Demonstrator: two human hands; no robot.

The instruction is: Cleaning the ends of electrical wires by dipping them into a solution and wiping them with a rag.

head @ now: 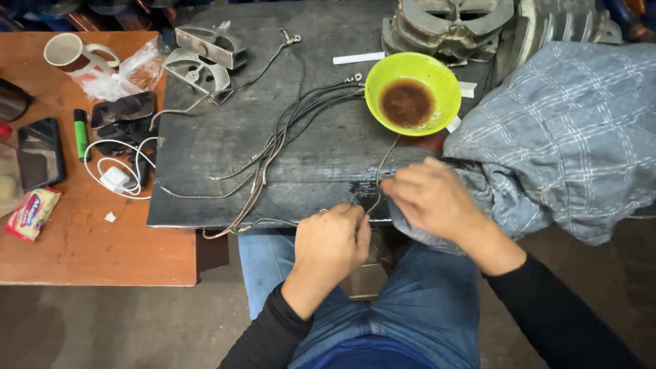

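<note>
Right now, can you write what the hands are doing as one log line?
left hand: pinching thin wire at dark board edge | right hand: gripping grey checked cloth by wire | nearby: green bowl

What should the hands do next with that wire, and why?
Probably the left hand should pull the wire slowly through the cloth that the right hand pinches around it. Both hands already grip the wire at the near edge of the dark board, and it runs on towards the green bowl of brown liquid, so most of it looks not yet wiped.
</note>
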